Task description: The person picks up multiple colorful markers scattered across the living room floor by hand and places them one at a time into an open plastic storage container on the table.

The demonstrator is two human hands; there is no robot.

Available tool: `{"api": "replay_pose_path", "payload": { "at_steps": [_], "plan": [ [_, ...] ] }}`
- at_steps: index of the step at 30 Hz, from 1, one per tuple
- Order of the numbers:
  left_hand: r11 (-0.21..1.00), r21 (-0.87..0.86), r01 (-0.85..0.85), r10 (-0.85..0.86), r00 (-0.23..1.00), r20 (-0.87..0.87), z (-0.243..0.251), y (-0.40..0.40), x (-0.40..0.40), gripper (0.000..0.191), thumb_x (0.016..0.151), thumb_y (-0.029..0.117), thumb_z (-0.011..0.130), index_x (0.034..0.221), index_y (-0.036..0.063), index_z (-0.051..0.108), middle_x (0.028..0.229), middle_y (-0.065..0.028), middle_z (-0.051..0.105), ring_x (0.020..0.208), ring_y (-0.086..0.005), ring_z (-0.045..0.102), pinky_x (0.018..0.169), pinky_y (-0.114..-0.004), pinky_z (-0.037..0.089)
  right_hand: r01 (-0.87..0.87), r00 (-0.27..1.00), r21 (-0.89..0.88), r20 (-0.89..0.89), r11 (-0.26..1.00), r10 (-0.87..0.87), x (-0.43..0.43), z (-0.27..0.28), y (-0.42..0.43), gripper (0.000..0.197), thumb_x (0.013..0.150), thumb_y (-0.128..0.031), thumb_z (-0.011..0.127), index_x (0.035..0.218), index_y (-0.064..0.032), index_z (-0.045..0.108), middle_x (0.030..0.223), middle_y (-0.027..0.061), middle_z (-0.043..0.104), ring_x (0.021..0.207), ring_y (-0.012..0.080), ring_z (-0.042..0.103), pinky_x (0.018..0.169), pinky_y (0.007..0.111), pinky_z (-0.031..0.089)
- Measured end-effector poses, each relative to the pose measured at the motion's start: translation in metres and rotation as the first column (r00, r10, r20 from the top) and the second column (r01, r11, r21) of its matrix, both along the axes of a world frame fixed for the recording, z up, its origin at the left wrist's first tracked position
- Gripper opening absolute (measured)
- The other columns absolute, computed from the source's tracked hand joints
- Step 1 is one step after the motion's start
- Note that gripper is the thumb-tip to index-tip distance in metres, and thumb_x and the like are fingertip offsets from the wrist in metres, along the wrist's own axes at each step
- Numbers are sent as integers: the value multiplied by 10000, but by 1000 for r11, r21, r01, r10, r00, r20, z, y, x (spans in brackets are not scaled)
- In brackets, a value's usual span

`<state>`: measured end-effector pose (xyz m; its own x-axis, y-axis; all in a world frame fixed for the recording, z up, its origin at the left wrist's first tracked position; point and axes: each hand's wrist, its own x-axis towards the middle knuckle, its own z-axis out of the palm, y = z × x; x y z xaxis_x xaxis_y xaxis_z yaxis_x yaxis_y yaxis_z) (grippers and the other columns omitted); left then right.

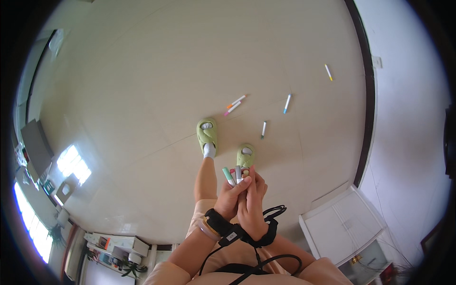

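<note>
A bundle of several white-barrelled markers stands upright between my two hands, with a mint-green marker [227,173], a grey-capped marker [238,172] and a red-pink cap showing at the top. My left hand [228,199] is closed around the bundle, its thumb across the front. Pressed close beside it, my right hand [252,203] wraps the same bundle, one finger pointing up. The lower ends of the markers are hidden by my hands. On the tiled floor ahead lie an orange marker [237,101], a pink marker [233,108], a dark green marker [263,130], a blue marker [287,103] and a yellow marker [328,72].
My feet wear green slippers [207,133], near the loose markers. A dark baseboard [368,92] runs along the white wall at right. A white cabinet [342,221] stands at lower right, a white shelf unit [121,244] at lower left. Black cables [274,212] hang around my wrists.
</note>
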<state>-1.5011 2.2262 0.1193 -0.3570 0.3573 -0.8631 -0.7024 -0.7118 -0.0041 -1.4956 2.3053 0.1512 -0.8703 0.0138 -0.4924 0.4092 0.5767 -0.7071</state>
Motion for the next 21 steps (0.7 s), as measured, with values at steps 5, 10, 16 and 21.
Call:
{"api": "replay_pose_path", "payload": {
  "at_steps": [5,10,16,21],
  "plan": [
    [989,16,-146,144,986,84,-15,-53,-7,294,920,211,523,1151,37,472,924,-37,563,844,-125,559,745,-265,475,-166,984,-95,45,982,171,-26,-8,-47,575,865,1,442,1385,58,205,1306,239,322,1192,352,373,986,402,342],
    [962,-30,-272,274,958,82,-25,-79,-17,183,942,204,469,1036,55,515,869,-25,566,787,-119,554,692,-264,468,-165,973,-290,106,943,204,-34,-21,-77,539,906,-48,409,1382,69,185,1408,223,263,1311,341,262,1061,404,260],
    [961,-178,-212,253,934,253,-64,-81,-32,121,930,189,505,908,79,460,720,-13,463,620,-122,476,600,-299,445,270,913,-275,377,923,-155,-81,-82,-33,291,918,-169,514,1171,-24,508,1191,87,548,1042,131,517,881,274,416],
    [906,-82,-415,423,878,223,-113,-71,-67,162,927,261,532,866,134,453,688,33,411,575,-82,407,592,-275,420,-220,974,75,-45,973,223,-115,-233,90,250,838,-102,600,1072,-39,540,1030,102,587,951,236,572,828,315,457]
  ]
}}
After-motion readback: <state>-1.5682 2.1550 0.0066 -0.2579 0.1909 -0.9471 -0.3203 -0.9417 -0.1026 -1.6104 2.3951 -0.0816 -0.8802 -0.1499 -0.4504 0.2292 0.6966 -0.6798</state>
